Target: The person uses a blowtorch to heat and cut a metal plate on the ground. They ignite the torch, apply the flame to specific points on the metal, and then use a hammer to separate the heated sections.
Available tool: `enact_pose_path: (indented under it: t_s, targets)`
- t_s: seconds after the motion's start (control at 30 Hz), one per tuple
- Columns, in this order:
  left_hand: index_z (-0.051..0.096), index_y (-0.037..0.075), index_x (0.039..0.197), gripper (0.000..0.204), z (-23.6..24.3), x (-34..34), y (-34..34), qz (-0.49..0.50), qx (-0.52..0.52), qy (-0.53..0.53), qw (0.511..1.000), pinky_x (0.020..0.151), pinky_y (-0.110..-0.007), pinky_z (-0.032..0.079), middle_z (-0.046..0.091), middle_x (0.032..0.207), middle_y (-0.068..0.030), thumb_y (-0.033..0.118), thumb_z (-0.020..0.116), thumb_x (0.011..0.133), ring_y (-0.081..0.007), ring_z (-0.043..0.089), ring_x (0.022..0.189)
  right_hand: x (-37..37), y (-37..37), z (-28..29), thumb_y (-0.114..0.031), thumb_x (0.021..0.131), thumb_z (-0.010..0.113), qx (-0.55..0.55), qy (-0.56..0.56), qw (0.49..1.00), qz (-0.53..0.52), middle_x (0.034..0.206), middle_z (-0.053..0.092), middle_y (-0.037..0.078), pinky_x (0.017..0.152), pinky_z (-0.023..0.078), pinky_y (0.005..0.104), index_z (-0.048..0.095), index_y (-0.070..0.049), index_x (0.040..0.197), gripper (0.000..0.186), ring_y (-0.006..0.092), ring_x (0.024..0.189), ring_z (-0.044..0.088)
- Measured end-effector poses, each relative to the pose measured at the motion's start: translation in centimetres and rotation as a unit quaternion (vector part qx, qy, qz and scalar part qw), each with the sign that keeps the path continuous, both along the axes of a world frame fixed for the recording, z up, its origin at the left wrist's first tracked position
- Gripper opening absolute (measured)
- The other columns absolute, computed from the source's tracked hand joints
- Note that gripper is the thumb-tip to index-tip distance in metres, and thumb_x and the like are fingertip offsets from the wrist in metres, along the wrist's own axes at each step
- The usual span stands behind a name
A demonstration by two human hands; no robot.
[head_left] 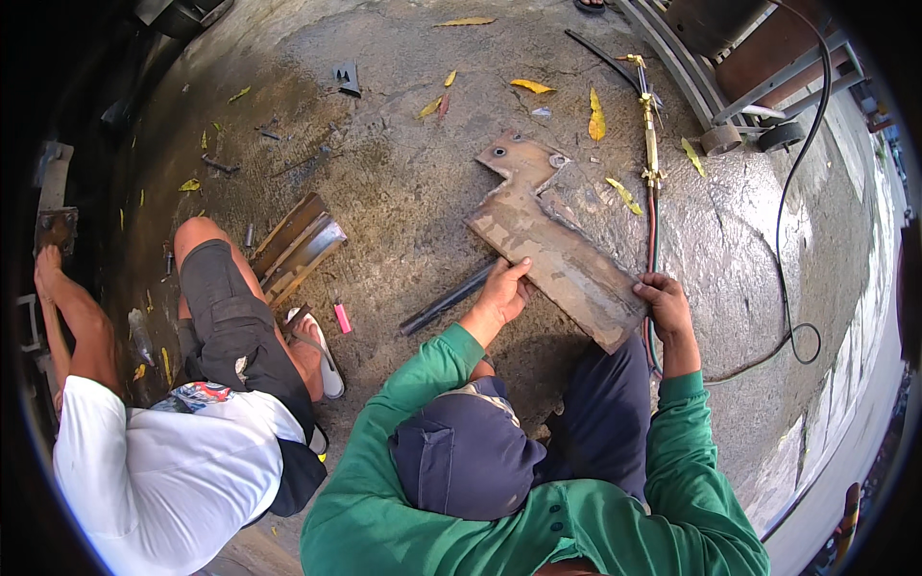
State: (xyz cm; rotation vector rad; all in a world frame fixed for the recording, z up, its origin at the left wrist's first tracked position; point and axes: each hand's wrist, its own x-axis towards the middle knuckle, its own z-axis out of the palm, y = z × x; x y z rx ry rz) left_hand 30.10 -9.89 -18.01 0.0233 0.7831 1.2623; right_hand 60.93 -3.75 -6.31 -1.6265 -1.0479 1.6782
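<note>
A rusty, flat steel plate (552, 240) with a stepped outline and round holes at its far end is held up in front of my knees. My left hand (502, 296) grips its near left edge, thumb lying on top. At its right corner my right hand (665, 300) is closed on the edge, thumb and fingers pinching it. Beside my left hand a dark metal bar (447, 300) lies on the ground, its far end partly covered by the plate and hand. A brass cutting torch (651, 144) with red and green hoses rests to the right of the plate.
A person in a white shirt (182, 470) sits at my left, one hand near a metal piece (58, 228). A steel channel (300, 248) and a pink lighter (343, 318) lie between us. Far right stand a wheeled metal cart (720, 141) and a black cable (789, 192).
</note>
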Motion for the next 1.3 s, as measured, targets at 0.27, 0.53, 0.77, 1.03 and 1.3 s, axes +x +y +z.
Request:
enact_pose_path:
  t_s: [0.27, 0.53, 0.77, 1.03, 1.3]
  targets:
    - [0.055, 0.001, 0.123, 0.025, -0.3, 4.7, 0.8, -0.288, -0.015, 0.018, 0.957, 0.087, -0.043, 0.063, 0.068, 0.117, -0.0151, 0.019, 0.057, 0.107, -0.0264, 0.072, 0.103, 10.6, 4.2, -6.8, 0.003, 0.089, 0.072, -0.033, 0.064, 0.981, -0.178, 0.085, 0.068, 0.008, 0.073, 0.057, 0.0341, 0.066, 0.002, 0.094, 0.008, 0.0206, 0.075, 0.067]
    - [0.056, 0.002, 0.119, 0.024, -2.1, 1.9, 0.1, -0.221, -0.061, 0.066, 0.971, 0.087, -0.043, 0.062, 0.068, 0.116, -0.0152, 0.022, 0.059, 0.106, -0.0282, 0.071, 0.107, 10.3, 2.2, -12.4, -0.005, 0.083, 0.082, -0.034, -0.078, 0.973, -0.215, 0.082, 0.068, 0.006, 0.058, 0.052, 0.0316, 0.069, -0.001, 0.094, 0.017, 0.0175, 0.068, 0.065]
    - [0.054, 0.001, 0.118, 0.024, -2.1, 2.9, 1.4, -0.161, -0.06, 0.008, 0.985, 0.088, -0.043, 0.062, 0.067, 0.116, -0.0167, 0.023, 0.053, 0.109, -0.0312, 0.07, 0.11, 10.1, 3.7, -12.2, -0.008, 0.083, 0.083, -0.019, -0.132, 0.97, -0.205, 0.085, 0.071, 0.007, 0.058, 0.05, 0.0281, 0.071, 0.003, 0.1, 0.024, 0.0151, 0.068, 0.064]
    - [0.057, -0.005, 0.114, 0.03, -3.0, 4.8, 2.1, -0.129, -0.046, 0.048, 0.989, 0.089, -0.04, 0.063, 0.068, 0.112, -0.0195, 0.023, 0.047, 0.111, -0.0312, 0.071, 0.107, 10.6, 6.8, -12.7, -0.007, 0.08, 0.084, 0.03, -0.164, 0.967, -0.191, 0.094, 0.072, 0.008, 0.076, 0.052, 0.0299, 0.071, 0.006, 0.108, 0.033, 0.0167, 0.085, 0.066]
    - [0.059, -0.004, 0.114, 0.03, -1.9, 5.4, 2.4, -0.103, -0.053, 0.05, 0.992, 0.091, -0.04, 0.062, 0.069, 0.112, -0.0196, 0.025, 0.049, 0.111, -0.0301, 0.072, 0.107, 9.2, 9.9, -11.8, -0.01, 0.081, 0.085, 0.051, -0.204, 0.963, -0.168, 0.102, 0.073, 0.013, 0.081, 0.055, 0.03, 0.069, 0.008, 0.118, 0.044, 0.019, 0.088, 0.068]
